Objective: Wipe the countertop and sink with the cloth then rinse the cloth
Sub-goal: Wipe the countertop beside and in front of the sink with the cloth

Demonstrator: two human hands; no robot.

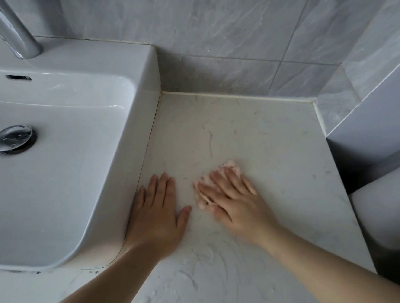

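Pink cloth [229,165]: bunched flat on the countertop [260,131], under the right hand [234,201]. Only its edges show, past the fingertips and to their left.
Right hand: fingers straight and spread, palm down, pressing the cloth onto the stone and not curled round it. The hand is blurred.
Left hand [156,213]: flat on the countertop, fingers together and straight, holding nothing. Its outer edge lies against the sink [147,88] wall.
Key relation: the cloth lies directly beneath the right palm, so that hand is the one placed to push it. The fingers point away from the person and slightly left, towards the back corner. The sink is to the left, beyond the left hand.
Surface: pale marbled stone. Wet swirl marks nearest the person suggest that part is wiped, while the far stretch by the wall looks dry with faint streaks.
Room: white basin with a chrome drain stopper [13,140] and chrome faucet [14,29], grey tiled wall [207,29] behind, and a grey ledge to the right.
Stage: likely mid-wipe of the counter. The sink and rinsing look undone.
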